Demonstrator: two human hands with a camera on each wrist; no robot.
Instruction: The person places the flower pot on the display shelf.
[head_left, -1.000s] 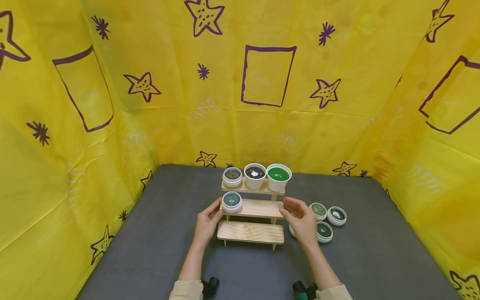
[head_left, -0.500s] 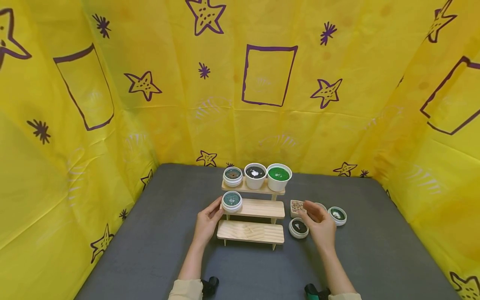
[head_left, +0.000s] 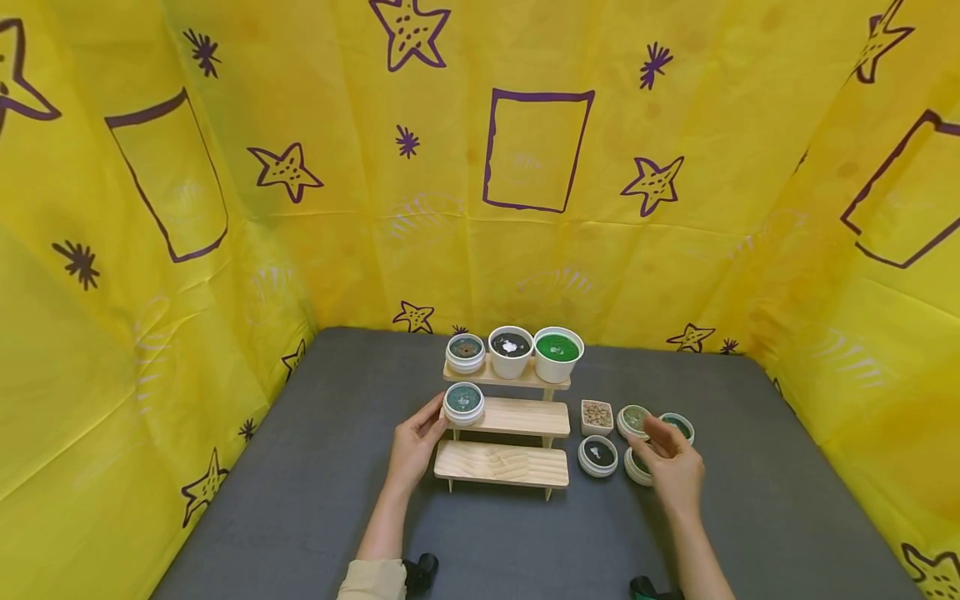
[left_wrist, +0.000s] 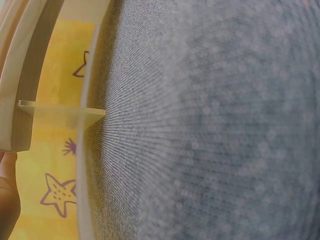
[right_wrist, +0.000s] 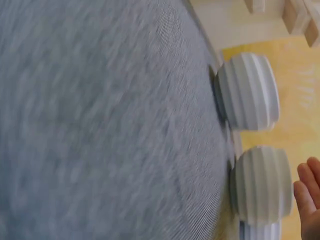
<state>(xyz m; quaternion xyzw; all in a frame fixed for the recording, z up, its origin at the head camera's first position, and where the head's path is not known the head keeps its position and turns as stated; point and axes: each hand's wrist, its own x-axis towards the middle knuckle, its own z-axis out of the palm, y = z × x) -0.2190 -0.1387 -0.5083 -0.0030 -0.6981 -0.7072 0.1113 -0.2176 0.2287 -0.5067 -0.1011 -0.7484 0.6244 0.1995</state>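
A pale wooden three-step stand (head_left: 501, 464) stands on the table. My left hand (head_left: 408, 450) grips the left end of its middle step, thumb towards the front, right beside a low white pot (head_left: 463, 403) with a teal top. In the left wrist view, fingers (left_wrist: 7, 195) meet the end of a wooden board (left_wrist: 22, 75). My right hand (head_left: 675, 471) hovers with loosely bent fingers over a group of low white pots, partly hiding a dark green one (head_left: 637, 468) and another green one (head_left: 681, 423). The right wrist view shows ribbed pot walls (right_wrist: 262, 185) near those fingertips.
On the top step stand a low pot (head_left: 465, 353), a taller dark-filled cup (head_left: 510, 352) and a bright green cup (head_left: 557, 354). Right of the stand are a square gravel-topped pot (head_left: 597, 417), a black-topped pot (head_left: 598, 456) and a pale green one (head_left: 633, 419). Yellow cloth (head_left: 525, 275) walls surround the table.
My right hand has left the right end of the middle step and moved right over the loose pots, uncovering the square and black-topped ones. The left hand stays put.
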